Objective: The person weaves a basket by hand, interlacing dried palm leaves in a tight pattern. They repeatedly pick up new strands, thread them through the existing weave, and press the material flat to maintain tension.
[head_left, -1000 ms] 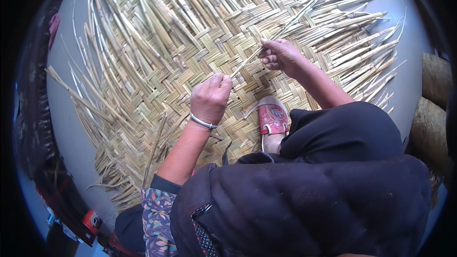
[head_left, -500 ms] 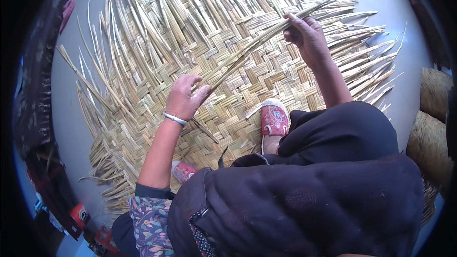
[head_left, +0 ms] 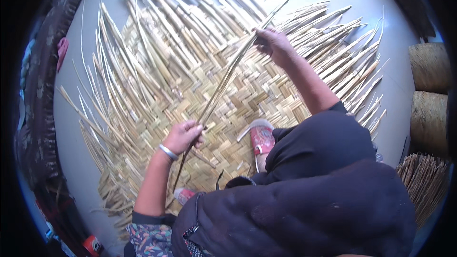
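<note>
Gripping a long reed strip (head_left: 227, 74) slantwise in left hand (head_left: 183, 136) and right hand (head_left: 274, 45), wearing red shoes (head_left: 263, 138), over a woven mat (head_left: 243, 97), loose ends splayed.

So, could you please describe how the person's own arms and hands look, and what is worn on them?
Neither hand wears a glove. The left hand has a silver-coloured bracelet at the wrist; farther up come a plain dark cuff and a sleeve with a colourful leaf-like print. Above the right hand, only a dark sleeve edge shows.
</note>
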`<state>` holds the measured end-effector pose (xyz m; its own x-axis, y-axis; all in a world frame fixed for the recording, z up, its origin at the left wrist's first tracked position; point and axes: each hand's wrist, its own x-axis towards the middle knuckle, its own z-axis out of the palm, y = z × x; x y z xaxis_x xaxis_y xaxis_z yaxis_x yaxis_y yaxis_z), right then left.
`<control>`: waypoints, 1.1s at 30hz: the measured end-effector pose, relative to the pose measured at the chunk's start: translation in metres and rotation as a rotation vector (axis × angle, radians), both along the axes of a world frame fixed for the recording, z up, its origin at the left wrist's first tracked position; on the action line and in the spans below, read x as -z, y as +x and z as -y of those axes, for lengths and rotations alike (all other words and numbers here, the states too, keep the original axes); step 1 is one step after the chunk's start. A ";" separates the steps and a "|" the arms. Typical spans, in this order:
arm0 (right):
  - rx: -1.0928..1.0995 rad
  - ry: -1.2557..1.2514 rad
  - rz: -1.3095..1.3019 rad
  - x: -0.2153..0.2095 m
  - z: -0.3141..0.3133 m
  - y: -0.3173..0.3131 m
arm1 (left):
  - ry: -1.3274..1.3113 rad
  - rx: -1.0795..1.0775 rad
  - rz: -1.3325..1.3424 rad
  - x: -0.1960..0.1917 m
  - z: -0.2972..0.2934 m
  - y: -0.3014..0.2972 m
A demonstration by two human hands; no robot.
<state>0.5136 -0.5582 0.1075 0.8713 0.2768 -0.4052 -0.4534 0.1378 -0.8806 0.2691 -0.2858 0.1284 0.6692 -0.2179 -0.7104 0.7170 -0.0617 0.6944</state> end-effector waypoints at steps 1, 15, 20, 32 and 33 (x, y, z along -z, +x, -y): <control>-0.015 -0.009 0.007 -0.002 -0.008 0.000 | 0.114 -0.001 0.088 0.004 0.000 -0.006; -0.196 0.093 0.147 -0.133 -0.115 0.038 | 0.445 -0.217 0.558 -0.013 0.054 0.012; -0.385 -0.070 0.568 -0.203 -0.157 0.064 | 0.581 -0.216 0.868 -0.042 0.040 0.032; -1.001 -0.989 1.481 -0.202 -0.166 0.018 | 1.923 -0.276 1.360 -0.134 -0.060 0.050; -1.033 -1.004 1.410 -0.188 -0.166 0.016 | 1.999 -0.259 1.288 -0.134 -0.067 0.047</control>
<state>0.5300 -0.3924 0.2958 0.3481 0.9374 -0.0120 0.9165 -0.3430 -0.2057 0.3163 -0.2185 0.2625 0.6547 0.0540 0.7539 0.2493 -0.9571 -0.1480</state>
